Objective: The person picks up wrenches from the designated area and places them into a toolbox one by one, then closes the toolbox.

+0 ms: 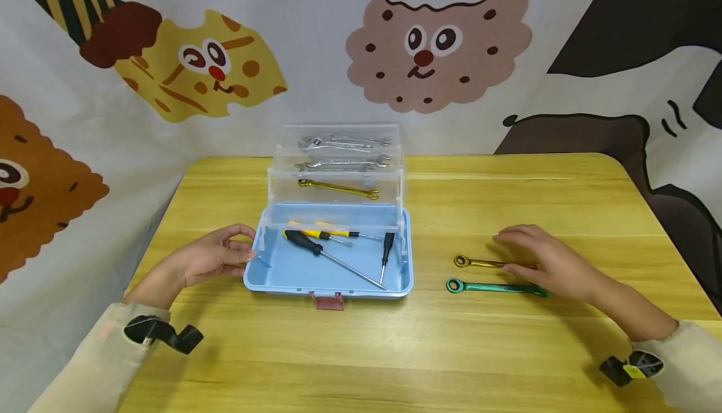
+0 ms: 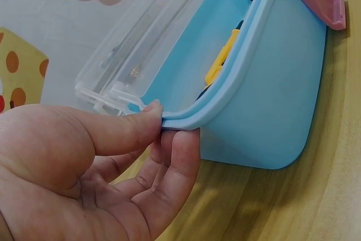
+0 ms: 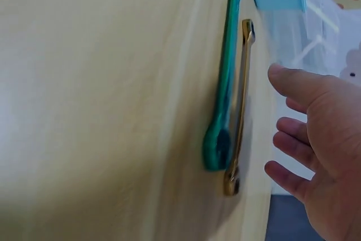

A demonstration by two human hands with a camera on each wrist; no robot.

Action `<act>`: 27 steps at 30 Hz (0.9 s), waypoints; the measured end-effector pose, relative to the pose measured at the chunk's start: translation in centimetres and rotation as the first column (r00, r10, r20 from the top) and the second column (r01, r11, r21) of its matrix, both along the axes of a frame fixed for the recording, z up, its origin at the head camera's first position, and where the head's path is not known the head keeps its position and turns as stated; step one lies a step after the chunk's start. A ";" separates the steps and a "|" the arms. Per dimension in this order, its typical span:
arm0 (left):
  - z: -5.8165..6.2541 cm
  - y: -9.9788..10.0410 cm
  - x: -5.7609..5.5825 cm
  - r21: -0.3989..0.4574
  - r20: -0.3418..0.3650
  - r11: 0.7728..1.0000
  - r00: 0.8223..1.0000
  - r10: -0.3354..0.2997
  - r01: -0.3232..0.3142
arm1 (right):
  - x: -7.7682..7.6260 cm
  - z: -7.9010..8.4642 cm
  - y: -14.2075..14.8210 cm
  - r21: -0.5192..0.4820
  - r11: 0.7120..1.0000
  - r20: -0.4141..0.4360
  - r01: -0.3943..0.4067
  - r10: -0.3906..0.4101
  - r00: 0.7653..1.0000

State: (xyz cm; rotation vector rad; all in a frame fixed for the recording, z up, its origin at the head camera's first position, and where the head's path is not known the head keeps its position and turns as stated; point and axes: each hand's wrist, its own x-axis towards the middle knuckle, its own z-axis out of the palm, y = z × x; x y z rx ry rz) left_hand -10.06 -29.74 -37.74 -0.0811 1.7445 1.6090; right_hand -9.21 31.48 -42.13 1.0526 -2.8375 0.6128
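Observation:
A blue toolbox (image 1: 333,262) stands unfolded on the table, its clear trays raised at the back. My left hand (image 1: 211,256) pinches the box's left rim between thumb and fingers, plain in the left wrist view. My right hand (image 1: 555,266) hovers over the right ends of two wrenches with its fingers spread, touching neither. One is a gold wrench (image 3: 243,100); nearer me lies a green wrench (image 3: 224,83). Inside the box are a long black screwdriver (image 1: 338,259), a small black screwdriver (image 1: 387,253) and yellow-and-black screwdrivers (image 1: 316,234), partly behind a clear tray.
Another gold wrench (image 1: 338,188) lies in the lowest clear tray, with several silver wrenches (image 1: 344,161) in the trays above. A pink latch (image 1: 328,301) hangs at the box's front. Behind the wooden table (image 1: 361,363) hangs a printed cloth (image 1: 316,87).

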 end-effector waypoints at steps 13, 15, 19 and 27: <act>0.0 0.0 0.1 0.007 0.003 1.000 1.000 0.006 -0.006 | 1.1 -1.1 3.1 0.031 0.998 0.029 0.058 -0.059 0.998; 0.0 0.0 0.1 0.010 0.003 1.000 1.000 0.003 -0.003 | 1.2 -1.2 3.4 0.034 0.997 0.035 0.063 -0.065 0.997; 0.1 0.0 0.1 0.009 0.004 1.000 1.000 0.000 -0.001 | 1.2 -1.3 3.7 0.045 0.996 0.046 0.072 -0.074 0.996; 0.0 0.0 0.1 0.001 -0.002 1.000 1.000 -0.005 0.005 | 0.6 -1.1 3.7 -0.043 0.999 0.218 0.020 -0.010 0.976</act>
